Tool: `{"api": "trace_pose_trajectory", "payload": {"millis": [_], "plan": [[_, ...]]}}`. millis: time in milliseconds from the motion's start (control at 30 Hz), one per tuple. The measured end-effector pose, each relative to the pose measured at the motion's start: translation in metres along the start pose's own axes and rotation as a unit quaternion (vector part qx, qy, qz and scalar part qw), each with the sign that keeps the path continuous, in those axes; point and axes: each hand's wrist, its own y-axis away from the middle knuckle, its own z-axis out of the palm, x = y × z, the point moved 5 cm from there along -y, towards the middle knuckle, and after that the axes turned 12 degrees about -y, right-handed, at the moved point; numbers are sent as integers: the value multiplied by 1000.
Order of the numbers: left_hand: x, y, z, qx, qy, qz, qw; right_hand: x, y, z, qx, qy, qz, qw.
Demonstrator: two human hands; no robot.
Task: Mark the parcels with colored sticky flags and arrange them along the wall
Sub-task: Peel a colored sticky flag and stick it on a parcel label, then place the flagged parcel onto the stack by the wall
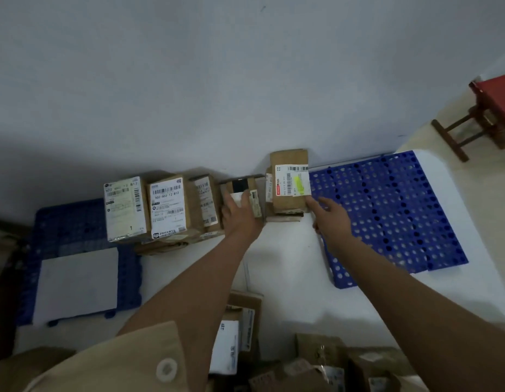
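Head view. A row of brown cardboard parcels is standing along the pale wall, beyond both hands.

The left hand is resting on a small parcel with a dark patch on top and a white label under the fingers. The fingers are lying nearly straight over its top, with the thumb at its right side; no curled grip is showing.

The right hand is reaching forward with fingers extended and relaxed, the fingertips touching the lower right corner of a tall parcel. This parcel is standing on a flatter one, just right of the left hand's parcel. It is carrying a white barcode label with a red strip, and a yellow-green flag is sitting on that label.

Left of the left hand, three more parcels are standing side by side: one narrow, one with a large barcode label, and a white-wrapped one at the far end. No flag colour is discernible on these.

A blue perforated mat is lying to the right of the right hand. A second blue mat, partly under a white sheet, is lying well left of the left hand.

Further parcels are lying near the forearms, close to the camera. A red stool is standing far right.
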Motion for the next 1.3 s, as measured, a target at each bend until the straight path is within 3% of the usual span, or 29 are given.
{"api": "trace_pose_trajectory", "payload": {"millis": [400,767,833,967,1067,1133,1200,1300], "plan": [[11,-5,6,-56,-2,-20,998,1,7,1,-12,-3,-17,1000],[-13,91,-68,-16,100,114,988,-19,63,-8,60,-59,-23,996],[-23,112,-84,1,134,143,981,-17,81,0,21,-90,12,996],[-38,155,-105,85,142,218,962,-19,139,32,-165,-105,88,977],[-50,181,-109,107,126,263,950,-21,171,45,-212,-104,81,968],[-62,195,-114,89,167,272,943,-22,187,48,-222,-109,74,966],[-79,206,-127,46,275,230,932,-24,202,48,-259,-91,76,959],[-111,214,-146,-37,400,135,906,-30,227,49,-379,-9,79,922]]}}
